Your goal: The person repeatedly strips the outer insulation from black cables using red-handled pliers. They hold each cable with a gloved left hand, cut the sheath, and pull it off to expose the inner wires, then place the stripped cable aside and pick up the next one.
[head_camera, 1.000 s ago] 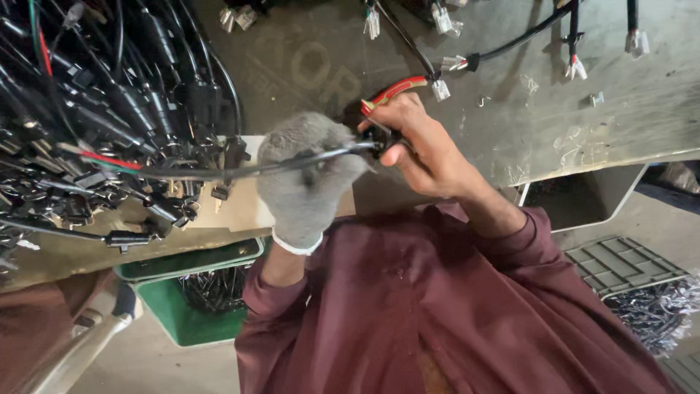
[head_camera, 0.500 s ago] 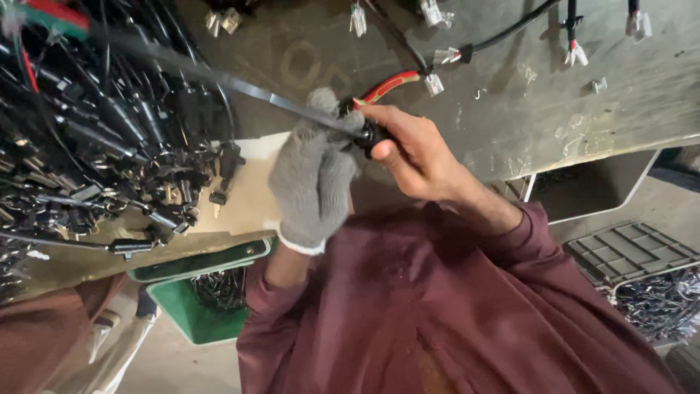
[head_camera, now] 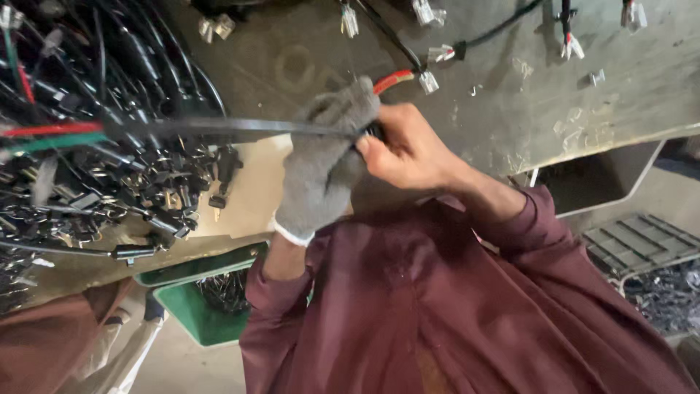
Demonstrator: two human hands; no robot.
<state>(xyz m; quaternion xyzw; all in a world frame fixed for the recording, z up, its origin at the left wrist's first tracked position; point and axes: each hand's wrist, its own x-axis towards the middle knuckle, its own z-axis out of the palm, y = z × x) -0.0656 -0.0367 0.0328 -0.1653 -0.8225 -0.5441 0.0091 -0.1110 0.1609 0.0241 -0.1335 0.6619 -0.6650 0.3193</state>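
The gloved left hand was closed around a black cable running out toward 9 o'clock. The bare right hand pinched the cable's end at centre. A large pile at 9 o'clock remained unhandled; finished count could not be told.

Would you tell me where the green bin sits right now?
In the head view, the green bin sits lower left, under the workbench edge, beside the gloved left hand's sleeve.

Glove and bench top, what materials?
Glove on the left hand: grey knitted fabric, probably cotton blend; the weave texture and white ribbed cuff show. Bench top: looks like dull grey sheet metal, scuffed and stained, with a folded front edge; painted board is possible.
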